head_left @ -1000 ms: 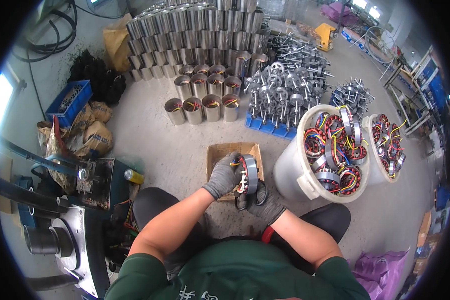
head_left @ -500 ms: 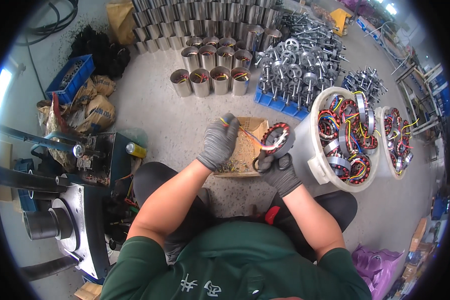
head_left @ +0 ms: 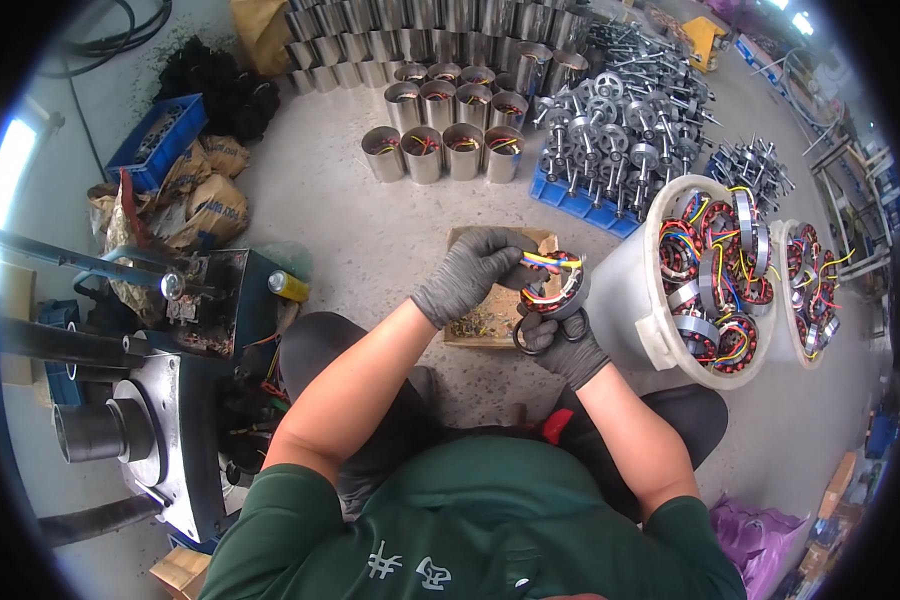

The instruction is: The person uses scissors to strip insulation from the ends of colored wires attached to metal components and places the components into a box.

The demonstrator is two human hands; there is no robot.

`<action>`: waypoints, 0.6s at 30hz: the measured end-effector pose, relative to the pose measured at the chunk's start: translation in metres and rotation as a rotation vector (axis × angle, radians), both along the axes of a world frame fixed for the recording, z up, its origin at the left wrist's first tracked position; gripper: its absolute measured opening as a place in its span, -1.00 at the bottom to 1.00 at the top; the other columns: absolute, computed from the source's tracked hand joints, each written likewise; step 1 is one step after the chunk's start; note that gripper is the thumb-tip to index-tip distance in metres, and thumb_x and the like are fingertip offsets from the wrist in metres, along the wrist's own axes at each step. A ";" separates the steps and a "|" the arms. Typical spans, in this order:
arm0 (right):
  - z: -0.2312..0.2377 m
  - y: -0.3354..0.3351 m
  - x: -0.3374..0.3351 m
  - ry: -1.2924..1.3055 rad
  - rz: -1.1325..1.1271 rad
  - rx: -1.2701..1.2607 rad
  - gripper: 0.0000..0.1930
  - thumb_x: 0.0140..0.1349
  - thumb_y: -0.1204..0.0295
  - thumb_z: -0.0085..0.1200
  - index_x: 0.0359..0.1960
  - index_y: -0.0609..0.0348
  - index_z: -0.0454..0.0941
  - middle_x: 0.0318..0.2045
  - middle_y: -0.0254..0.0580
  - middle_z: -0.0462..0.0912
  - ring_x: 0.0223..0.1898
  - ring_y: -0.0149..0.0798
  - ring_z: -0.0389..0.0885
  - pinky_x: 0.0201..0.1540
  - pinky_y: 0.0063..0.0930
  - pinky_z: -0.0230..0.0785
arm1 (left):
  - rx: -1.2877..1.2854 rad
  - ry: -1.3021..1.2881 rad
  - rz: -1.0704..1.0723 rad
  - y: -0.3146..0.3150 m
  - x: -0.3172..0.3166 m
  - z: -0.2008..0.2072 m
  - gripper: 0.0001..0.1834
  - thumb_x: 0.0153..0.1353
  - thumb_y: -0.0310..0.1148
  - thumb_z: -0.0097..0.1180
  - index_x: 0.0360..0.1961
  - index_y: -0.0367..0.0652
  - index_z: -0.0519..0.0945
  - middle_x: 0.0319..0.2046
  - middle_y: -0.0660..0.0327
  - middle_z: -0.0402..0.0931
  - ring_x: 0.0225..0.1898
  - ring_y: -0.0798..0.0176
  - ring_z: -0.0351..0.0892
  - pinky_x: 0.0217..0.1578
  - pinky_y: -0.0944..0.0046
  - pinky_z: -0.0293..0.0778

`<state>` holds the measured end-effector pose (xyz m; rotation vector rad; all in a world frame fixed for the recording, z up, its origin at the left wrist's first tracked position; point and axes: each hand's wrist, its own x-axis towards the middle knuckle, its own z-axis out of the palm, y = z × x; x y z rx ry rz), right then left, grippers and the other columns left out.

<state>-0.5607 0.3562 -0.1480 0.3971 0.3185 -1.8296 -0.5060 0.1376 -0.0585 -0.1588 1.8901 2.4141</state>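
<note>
A ring-shaped motor stator (head_left: 560, 297) with red and white windings is held above a shallow cardboard box (head_left: 480, 331). My left hand (head_left: 475, 272), in a grey glove, is closed on the stator's yellow, red and blue lead wires (head_left: 545, 262), close to the ring's upper side. From below, my gloved right hand (head_left: 567, 348) supports the stator. Black finger loops of what look like scissors (head_left: 523, 338) stick out of that same hand; their blades are hidden. Small wire scraps lie in the box.
A white bucket (head_left: 620, 310) full of stators stands at right, another behind it. Ahead are rows of steel cylinders (head_left: 425, 160), and a blue crate (head_left: 590, 200) heaped with rotor shafts (head_left: 610, 130). A machine (head_left: 175, 440) stands close on the left.
My left hand has moved right and slightly down, bringing the wires from stretched out back against the stator. The stator has tilted in my right hand. The whole view has shifted slightly.
</note>
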 end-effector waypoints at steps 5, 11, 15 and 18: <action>-0.008 0.006 -0.005 -0.009 0.098 -0.046 -0.55 0.31 0.00 0.04 -0.09 0.16 0.55 -0.41 -0.03 0.69 -0.60 -0.38 0.59 -0.57 -0.58 0.33 | -0.219 0.097 -0.029 0.001 0.001 -0.003 -0.75 0.42 -0.42 0.05 0.04 -0.28 0.60 -0.26 0.24 0.61 -0.26 0.40 0.60 -0.18 0.35 0.59; 0.002 0.006 -0.004 -0.059 0.142 0.120 -0.66 0.29 0.10 0.16 -0.17 0.14 0.55 -0.48 -0.23 0.64 -0.65 -0.47 0.50 -0.62 -0.63 0.28 | -0.226 0.048 0.010 0.000 0.006 0.007 -0.79 0.39 -0.32 0.14 -0.09 -0.24 0.61 -0.38 0.31 0.57 -0.37 0.48 0.57 -0.37 0.41 0.53; -0.019 0.001 0.000 -0.058 0.152 0.386 -0.77 0.33 0.26 0.06 -0.12 0.10 0.55 -0.47 -0.33 0.53 -0.55 -0.39 0.50 -0.50 -0.51 0.33 | 0.012 -0.033 0.047 0.004 0.009 0.010 -0.83 0.35 -0.31 0.18 -0.16 -0.18 0.62 -0.43 0.35 0.59 -0.46 0.53 0.55 -0.47 0.48 0.45; -0.048 0.005 0.025 0.114 0.253 0.635 -0.85 0.20 0.34 0.20 -0.24 -0.03 0.51 -0.49 -0.25 0.54 -0.55 -0.25 0.54 -0.58 -0.39 0.36 | 0.131 -0.098 0.044 0.014 0.008 0.003 -0.82 0.32 -0.35 0.19 -0.15 -0.22 0.61 -0.41 0.36 0.59 -0.49 0.54 0.52 -0.46 0.52 0.43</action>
